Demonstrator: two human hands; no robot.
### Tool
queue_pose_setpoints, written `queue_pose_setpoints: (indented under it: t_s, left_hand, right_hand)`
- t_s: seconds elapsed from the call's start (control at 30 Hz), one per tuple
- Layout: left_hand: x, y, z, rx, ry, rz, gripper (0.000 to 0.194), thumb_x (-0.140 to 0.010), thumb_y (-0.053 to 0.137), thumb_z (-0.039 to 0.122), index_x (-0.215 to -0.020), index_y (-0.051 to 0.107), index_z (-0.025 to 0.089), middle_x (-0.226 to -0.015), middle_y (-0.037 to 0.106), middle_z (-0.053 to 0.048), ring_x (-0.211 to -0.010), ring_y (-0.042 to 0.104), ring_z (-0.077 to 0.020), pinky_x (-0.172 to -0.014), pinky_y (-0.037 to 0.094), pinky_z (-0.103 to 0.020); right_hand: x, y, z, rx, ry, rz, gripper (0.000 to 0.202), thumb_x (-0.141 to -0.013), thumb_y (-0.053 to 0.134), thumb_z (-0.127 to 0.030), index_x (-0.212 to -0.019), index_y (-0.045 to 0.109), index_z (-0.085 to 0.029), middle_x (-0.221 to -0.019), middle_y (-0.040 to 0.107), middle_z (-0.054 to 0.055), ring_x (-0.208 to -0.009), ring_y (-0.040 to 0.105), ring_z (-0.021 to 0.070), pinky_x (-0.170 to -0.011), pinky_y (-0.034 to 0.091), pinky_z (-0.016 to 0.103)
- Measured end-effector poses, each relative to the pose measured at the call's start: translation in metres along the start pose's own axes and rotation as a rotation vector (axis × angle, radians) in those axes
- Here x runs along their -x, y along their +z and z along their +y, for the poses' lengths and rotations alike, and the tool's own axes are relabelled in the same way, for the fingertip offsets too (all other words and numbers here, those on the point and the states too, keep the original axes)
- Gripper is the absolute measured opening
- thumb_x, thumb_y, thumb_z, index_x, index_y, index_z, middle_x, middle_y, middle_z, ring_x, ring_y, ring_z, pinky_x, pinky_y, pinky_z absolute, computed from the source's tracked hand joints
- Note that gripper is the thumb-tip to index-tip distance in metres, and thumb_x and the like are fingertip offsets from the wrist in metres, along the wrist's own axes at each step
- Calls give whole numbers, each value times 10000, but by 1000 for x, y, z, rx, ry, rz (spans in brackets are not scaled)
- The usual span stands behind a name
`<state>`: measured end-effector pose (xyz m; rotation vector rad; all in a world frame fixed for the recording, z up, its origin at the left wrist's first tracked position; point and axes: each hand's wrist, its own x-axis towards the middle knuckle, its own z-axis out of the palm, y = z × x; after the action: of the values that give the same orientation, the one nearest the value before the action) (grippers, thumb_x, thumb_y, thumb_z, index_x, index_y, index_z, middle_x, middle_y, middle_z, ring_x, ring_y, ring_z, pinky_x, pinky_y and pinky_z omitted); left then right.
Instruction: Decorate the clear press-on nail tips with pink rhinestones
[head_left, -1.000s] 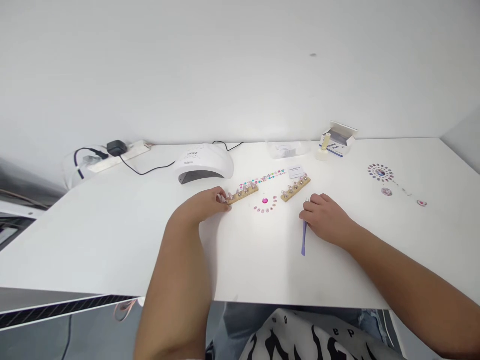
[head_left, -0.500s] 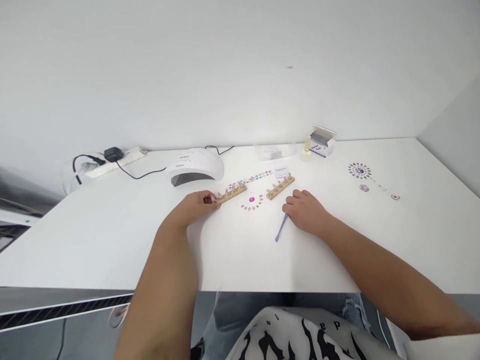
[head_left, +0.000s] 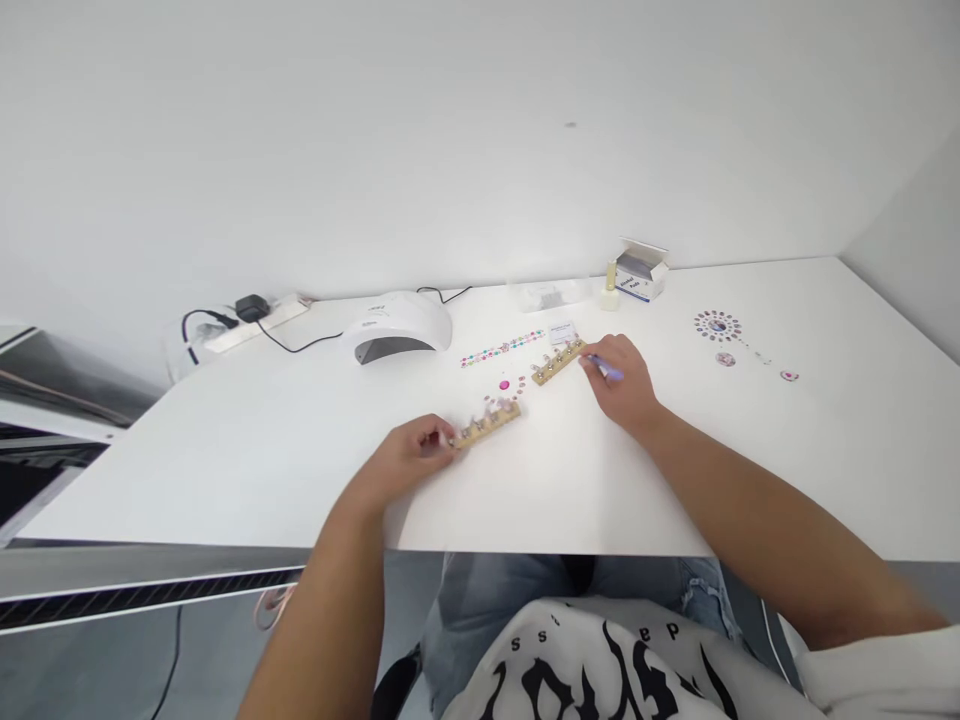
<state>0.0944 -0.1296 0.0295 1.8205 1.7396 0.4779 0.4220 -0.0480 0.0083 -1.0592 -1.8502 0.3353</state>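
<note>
My left hand (head_left: 411, 458) is closed on the left end of a wooden nail-tip stand (head_left: 487, 426), which carries a row of nail tips and looks blurred. In my right hand (head_left: 624, 385) is a purple stick tool (head_left: 610, 371), lying across the fingers. Those fingertips are at the right end of a second nail-tip stand (head_left: 559, 363); whether they grip it I cannot tell. Between the stands, a bright pink gem (head_left: 504, 385) lies with small pink gems, some hidden behind the left stand. Strips of coloured gems (head_left: 504, 347) lie behind.
A white nail lamp (head_left: 405, 322) stands at the back left, wired towards a power strip (head_left: 277, 320). Along the back are a clear container (head_left: 547, 295), a small bottle (head_left: 610, 292) and an alcohol pads box (head_left: 641, 275). A ring of gems (head_left: 718, 325) lies at the right.
My left hand has brought its stand nearer to me and to the right. My right hand has moved forward to the second stand's right end, and the purple tool has turned within the hand.
</note>
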Motion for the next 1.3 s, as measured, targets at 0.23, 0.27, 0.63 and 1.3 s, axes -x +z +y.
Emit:
queue_pose_setpoints:
  t_s: [0.23,0.27,0.63,1.3]
  left_hand:
    - [-2,32,45,-186,87,-137,212,-746,589,371,-870,612,201,-832,601,-21,-742,541,-189,-681,428,-313]
    - [-5,33,50,-185,88,-142,211,-745,589,374,-867,614,203,-819,596,-16,-730,539,-186,-669,427,-309]
    - [-34,51,64,-130,165,-82,258,-762,632,438,-893,660,217,-823,611,-2,-735,545,-170,-657,420,-286]
    - [-20,62,54,-230,398,12,259,-798,646,441,-844,602,190,-770,592,-29,-770,543,-199,-713,445,-333]
  right_hand:
    - [-4,4,21,-412,336,223,271,-917,489,-464,-950,611,-223,-753,588,1,-694,545,143,-653,455,294]
    - [-6,4,21,-453,374,242,294,-914,485,-487,-952,609,-222,-749,588,0,-709,555,142,-670,461,293]
    - [-11,5,22,-635,562,321,347,-854,543,-553,-932,620,-224,-784,609,4,-828,598,158,-814,468,330]
    - [-10,1,24,-643,511,317,317,-862,539,-535,-899,633,-234,-841,619,4,-839,588,154,-840,448,336]
